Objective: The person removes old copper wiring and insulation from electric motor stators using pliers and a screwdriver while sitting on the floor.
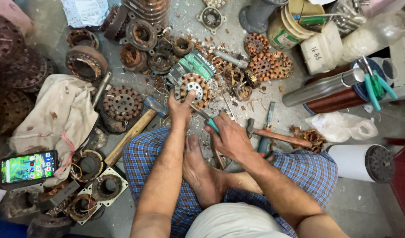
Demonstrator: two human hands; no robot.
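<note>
1. Forearms and a bare foot [198, 169] fill the lower centre, over blue checked cloth [143, 154]; the elbows are cut off by the bottom edge.
2. Left hand [181, 105] presses flat, fingers spread, on a copper-wound stator [192, 88] at centre frame.
3. Right hand [231, 139] is closed around a teal-handled tool [209, 120]; its tip is hidden against the stator, so it is possibly a screwdriver.
4. At the upper right, a yellow tub [299, 17] holds a green-handled tool [312, 20].
5. A lit phone [29, 166] lies at the lower left.
</note>
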